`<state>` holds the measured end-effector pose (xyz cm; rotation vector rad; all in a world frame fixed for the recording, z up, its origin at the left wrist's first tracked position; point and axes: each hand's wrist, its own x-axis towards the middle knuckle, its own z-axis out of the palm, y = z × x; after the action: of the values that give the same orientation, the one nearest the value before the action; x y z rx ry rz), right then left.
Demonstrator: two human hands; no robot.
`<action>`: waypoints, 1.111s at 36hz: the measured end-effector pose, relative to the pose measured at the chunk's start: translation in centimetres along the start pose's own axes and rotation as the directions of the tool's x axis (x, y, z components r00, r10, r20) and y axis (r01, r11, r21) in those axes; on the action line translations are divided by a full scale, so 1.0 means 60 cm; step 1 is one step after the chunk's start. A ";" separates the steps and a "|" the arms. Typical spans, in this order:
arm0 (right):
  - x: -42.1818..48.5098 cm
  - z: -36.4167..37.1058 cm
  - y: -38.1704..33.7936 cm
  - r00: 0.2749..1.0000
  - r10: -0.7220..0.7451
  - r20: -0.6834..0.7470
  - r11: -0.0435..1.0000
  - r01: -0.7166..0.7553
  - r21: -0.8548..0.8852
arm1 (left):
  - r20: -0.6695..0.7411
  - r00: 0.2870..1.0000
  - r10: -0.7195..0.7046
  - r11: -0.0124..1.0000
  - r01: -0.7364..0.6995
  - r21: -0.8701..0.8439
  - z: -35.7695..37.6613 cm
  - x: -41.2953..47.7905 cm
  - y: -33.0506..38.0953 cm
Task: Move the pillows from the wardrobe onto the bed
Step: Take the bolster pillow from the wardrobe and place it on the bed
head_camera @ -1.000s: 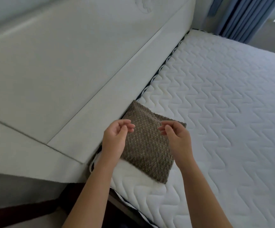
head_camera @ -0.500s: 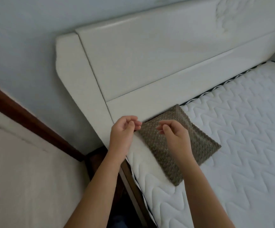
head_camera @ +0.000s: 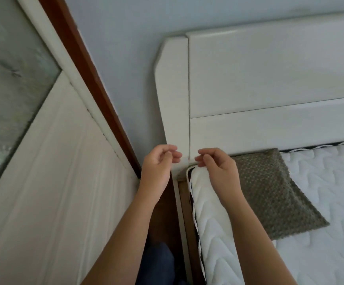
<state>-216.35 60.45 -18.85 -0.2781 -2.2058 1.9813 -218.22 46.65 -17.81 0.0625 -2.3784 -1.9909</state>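
Note:
A brown knitted pillow (head_camera: 273,192) lies flat on the white quilted mattress (head_camera: 323,202), in the corner by the white headboard (head_camera: 269,83). My left hand (head_camera: 158,167) hovers over the gap beside the bed, fingers loosely curled, holding nothing. Just left of the pillow, above the mattress corner, my right hand (head_camera: 218,169) is also loosely curled and empty. Neither hand touches the pillow. The white wardrobe door (head_camera: 49,182) fills the left of the view.
A frosted glass panel (head_camera: 6,75) sits in the wardrobe door at upper left, with a brown wooden frame strip (head_camera: 88,75) beside it. The pale blue wall (head_camera: 125,38) stands behind. A narrow dark gap (head_camera: 165,223) runs between wardrobe and bed frame.
The view has swung left from the bed toward the wardrobe. Both hands stay raised and empty, now left of the pillow instead of over it. The pillow lies still.

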 end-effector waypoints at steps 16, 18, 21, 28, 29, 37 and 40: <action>-0.009 0.087 -0.028 0.969 -0.087 0.230 0.994 0.099 -0.041 | -0.183 0.982 0.050 0.997 -0.039 0.064 -0.076 -0.026 0.007; -0.005 0.096 -0.034 0.960 -0.108 0.258 0.991 0.124 -0.047 | -0.216 0.975 0.051 0.997 -0.037 0.068 -0.087 -0.028 0.008; 0.004 0.109 -0.043 0.948 -0.124 0.292 0.989 0.142 -0.041 | -0.249 0.968 0.037 0.998 -0.023 0.062 -0.100 -0.028 0.010; 0.006 0.147 -0.062 0.907 -0.184 0.379 0.978 0.206 -0.018 | -0.325 0.945 0.032 0.998 -0.012 0.063 -0.129 -0.033 0.015; 0.003 0.151 -0.063 0.903 -0.185 0.387 0.978 0.208 -0.016 | -0.336 0.941 0.030 0.998 -0.010 0.061 -0.132 -0.035 0.017; -0.026 0.181 -0.071 0.893 -0.173 0.415 0.980 0.197 -0.013 | -0.375 0.926 0.050 0.997 -0.025 0.073 -0.157 -0.062 0.025; -0.045 0.187 -0.075 0.885 -0.180 0.430 0.978 0.209 -0.021 | -0.380 0.923 0.056 0.997 -0.028 0.079 -0.164 -0.078 0.025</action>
<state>-216.57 48.52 -15.56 0.3993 -2.4331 2.0051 -212.99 37.50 -14.64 0.3642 -2.1766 -1.6857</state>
